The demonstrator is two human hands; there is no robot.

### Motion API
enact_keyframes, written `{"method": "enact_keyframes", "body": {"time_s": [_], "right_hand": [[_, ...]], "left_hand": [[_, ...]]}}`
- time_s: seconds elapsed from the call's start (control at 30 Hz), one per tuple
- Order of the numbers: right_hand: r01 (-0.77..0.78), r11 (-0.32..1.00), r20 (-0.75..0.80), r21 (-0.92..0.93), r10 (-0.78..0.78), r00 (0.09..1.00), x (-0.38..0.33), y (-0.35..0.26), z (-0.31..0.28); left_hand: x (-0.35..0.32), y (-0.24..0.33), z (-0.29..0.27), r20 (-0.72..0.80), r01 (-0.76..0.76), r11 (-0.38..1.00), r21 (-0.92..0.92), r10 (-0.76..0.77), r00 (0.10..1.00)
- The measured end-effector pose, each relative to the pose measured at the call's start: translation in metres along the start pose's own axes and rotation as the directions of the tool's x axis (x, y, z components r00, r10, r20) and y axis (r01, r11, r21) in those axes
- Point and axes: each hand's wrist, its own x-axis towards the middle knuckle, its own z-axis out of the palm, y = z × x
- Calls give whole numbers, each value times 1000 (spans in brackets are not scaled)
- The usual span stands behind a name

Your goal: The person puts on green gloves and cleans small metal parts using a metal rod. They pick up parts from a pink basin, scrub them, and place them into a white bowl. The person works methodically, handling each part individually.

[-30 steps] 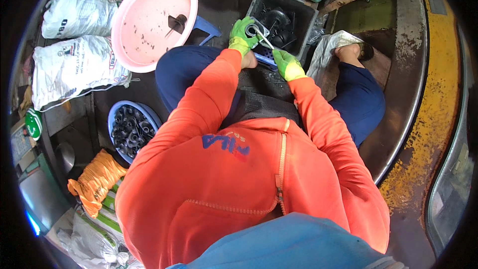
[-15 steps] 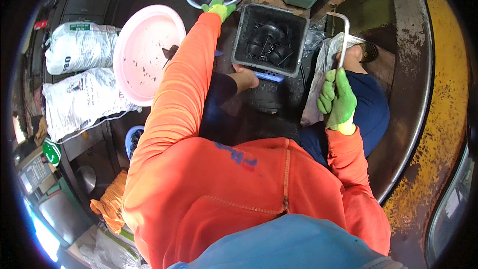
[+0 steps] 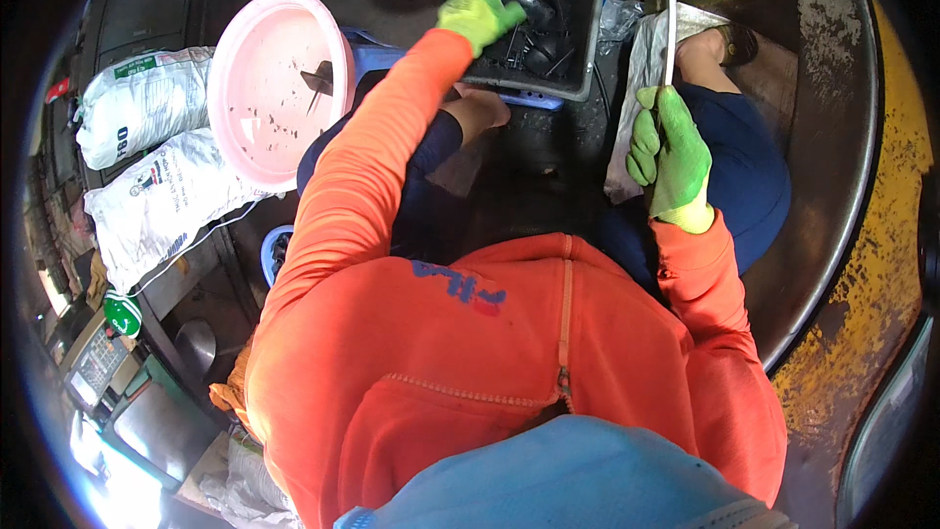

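Seated person in orange top & navy trousers, wearing green gloves. L hand (image 3: 480, 22) reaches across the L edge of a black bin (image 3: 596, 44), beside the dark parts (image 3: 548, 51) lying in it; can't tell if its fingers grip anything. R hand (image 3: 678, 159), well to the R of the bin's near R corner, has its fingers curled round the lower end of a bent metal rod (image 3: 671, 39), held upright, hooked tip pointing L nr the bin's far R corner. Pink basin (image 3: 257, 127) to L, w/ a dark bladed pc. (image 3: 317, 78) nr its R edge; white sacks (image 3: 147, 103) further L.
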Motion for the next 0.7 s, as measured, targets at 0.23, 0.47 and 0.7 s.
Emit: {"method": "enact_keyframes", "body": {"time_s": [0.23, 0.47, 0.7], "right_hand": [[-1, 993, 85, -120, 12, 996, 0, 12, -4], [160, 915, 200, -369, -90, 976, 29, 57, -10], [287, 527, 254, -800, -137, 958, 95, 152, 1]], "left_hand": [[-17, 18, 50, -8, 210, 978, 14, -210, 978], [-78, -33, 5, 219, 267, 479, -836, -155, 964], [-131, -68, 37, 301, 379, 210, -901, -327, 896]]}}
